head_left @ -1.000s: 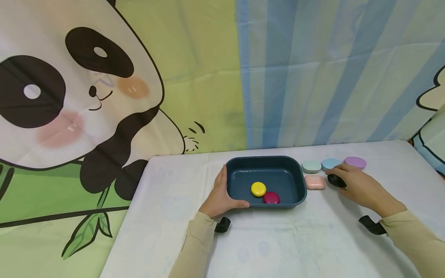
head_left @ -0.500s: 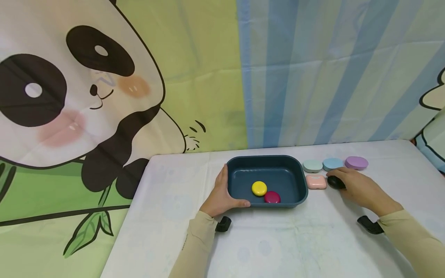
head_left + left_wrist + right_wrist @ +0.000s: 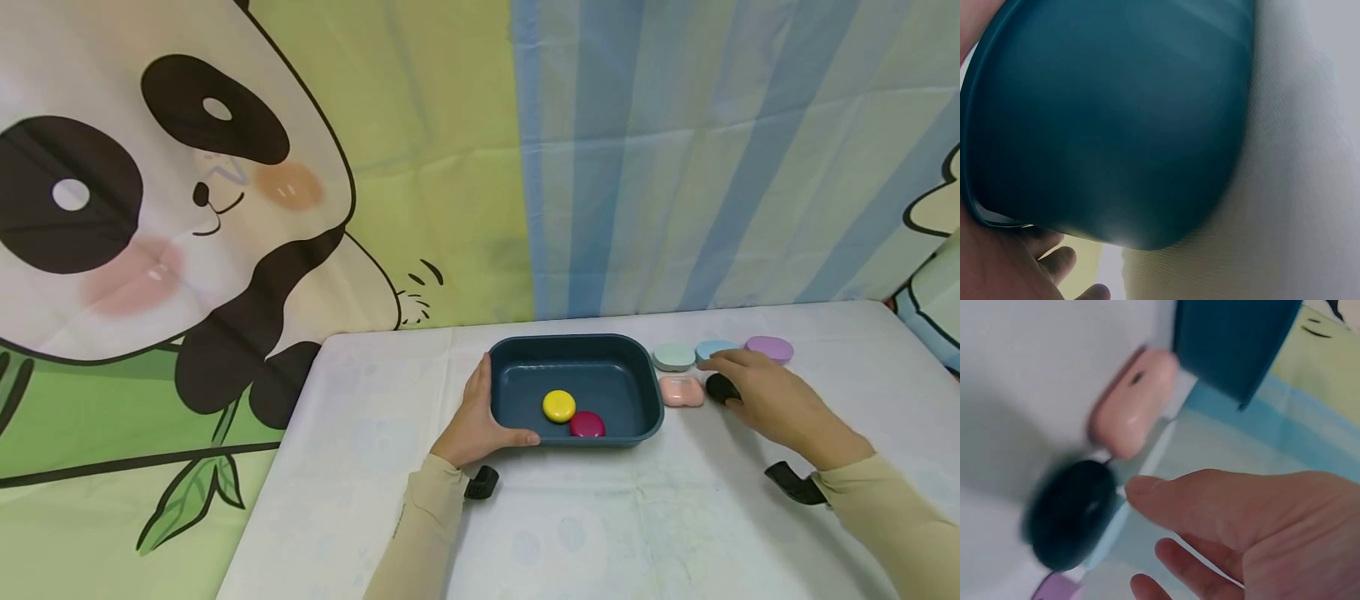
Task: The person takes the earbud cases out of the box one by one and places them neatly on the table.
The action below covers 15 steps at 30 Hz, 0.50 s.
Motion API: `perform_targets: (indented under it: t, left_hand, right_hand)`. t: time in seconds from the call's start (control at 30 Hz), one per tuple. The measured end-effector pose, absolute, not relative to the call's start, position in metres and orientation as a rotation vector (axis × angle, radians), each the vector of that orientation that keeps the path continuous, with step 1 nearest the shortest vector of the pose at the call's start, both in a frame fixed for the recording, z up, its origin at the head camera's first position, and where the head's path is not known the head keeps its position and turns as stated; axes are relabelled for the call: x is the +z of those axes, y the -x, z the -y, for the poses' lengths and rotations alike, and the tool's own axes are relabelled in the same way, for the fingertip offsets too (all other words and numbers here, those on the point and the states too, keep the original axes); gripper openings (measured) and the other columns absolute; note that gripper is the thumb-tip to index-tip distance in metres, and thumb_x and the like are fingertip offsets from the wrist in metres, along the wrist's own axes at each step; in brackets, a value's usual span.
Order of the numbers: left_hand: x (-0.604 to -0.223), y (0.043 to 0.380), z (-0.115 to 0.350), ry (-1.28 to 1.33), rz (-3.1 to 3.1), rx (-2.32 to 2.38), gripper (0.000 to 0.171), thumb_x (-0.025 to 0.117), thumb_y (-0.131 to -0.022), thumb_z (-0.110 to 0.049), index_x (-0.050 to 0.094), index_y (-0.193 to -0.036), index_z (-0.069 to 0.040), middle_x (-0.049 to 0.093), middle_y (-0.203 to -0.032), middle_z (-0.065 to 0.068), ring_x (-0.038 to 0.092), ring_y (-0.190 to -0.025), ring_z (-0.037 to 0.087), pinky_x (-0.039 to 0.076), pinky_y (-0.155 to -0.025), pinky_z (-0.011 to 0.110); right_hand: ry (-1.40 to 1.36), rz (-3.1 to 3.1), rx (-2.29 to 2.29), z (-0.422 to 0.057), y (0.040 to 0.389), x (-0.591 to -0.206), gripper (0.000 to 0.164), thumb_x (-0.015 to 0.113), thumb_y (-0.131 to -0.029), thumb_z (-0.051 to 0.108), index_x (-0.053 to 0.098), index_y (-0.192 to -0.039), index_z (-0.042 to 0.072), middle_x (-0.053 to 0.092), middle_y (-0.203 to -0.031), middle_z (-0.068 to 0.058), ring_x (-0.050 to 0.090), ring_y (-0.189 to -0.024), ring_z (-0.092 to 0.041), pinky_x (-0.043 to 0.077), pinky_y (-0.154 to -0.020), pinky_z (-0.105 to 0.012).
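My left hand (image 3: 472,421) grips the left end of a dark blue tub (image 3: 585,442), thumb along the front rim and fingers at the left side. Its wall (image 3: 1116,125) fills much of the left wrist view. A yellow round case (image 3: 558,406) and a dark red round case (image 3: 587,424) lie inside. My right hand (image 3: 783,404) hovers over a black oval case (image 3: 722,387), fingers loosely extended. In the right wrist view the thumb is just beside the black case (image 3: 1075,512), with nothing between the fingers. A pink earbud case (image 3: 681,391) sits left of it.
Behind the pink and black cases stand a mint case (image 3: 673,357), a light blue case (image 3: 712,350) and a purple case (image 3: 770,349). A white cloth covers the table (image 3: 585,533). A printed curtain (image 3: 637,167) hangs right behind its back edge.
My right hand has let go of the black case and lifted slightly, its fingers straighter. The left hand and the tub stay in place.
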<state>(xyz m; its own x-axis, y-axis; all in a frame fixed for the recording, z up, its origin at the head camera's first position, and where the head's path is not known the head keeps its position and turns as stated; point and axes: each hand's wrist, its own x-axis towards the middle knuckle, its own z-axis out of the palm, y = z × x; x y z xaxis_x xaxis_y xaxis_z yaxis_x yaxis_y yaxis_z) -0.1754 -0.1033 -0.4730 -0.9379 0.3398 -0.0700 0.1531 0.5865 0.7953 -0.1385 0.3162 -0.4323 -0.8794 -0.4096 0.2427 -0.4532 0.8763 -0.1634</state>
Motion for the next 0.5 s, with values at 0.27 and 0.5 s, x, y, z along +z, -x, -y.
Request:
perform_targets:
  t: [0.27,0.5]
  left_hand:
    - [-0.473,0.176,0.103,-0.409,-2.602,1.277,0.143,0.093,-0.064,-0.048,-0.007,-0.162,-0.020,-0.001,-0.169,-0.001,0.013,-0.152,0.023,0.030,-0.117,0.051]
    - [-0.472,0.175,0.103,-0.411,-2.602,1.274,0.144,0.093,-0.064,-0.050,-0.008,-0.162,-0.022,-0.001,-0.169,-0.001,0.013,-0.152,0.022,0.029,-0.117,0.050]
  right_hand:
    - [-0.724,2.708,0.370,-0.284,0.137,-0.419,0.046,0.087,-0.071,-0.001,0.070,-0.113,0.001,0.065,-0.116,-0.024,0.062,-0.106,-0.044,0.055,-0.078,-0.056]
    - [-0.663,2.778,0.392,-0.263,0.137,-0.413,0.044,0.084,-0.080,0.010,0.068,-0.121,0.001,0.064,-0.122,-0.024,0.061,-0.109,-0.046,0.054,-0.084,-0.059]
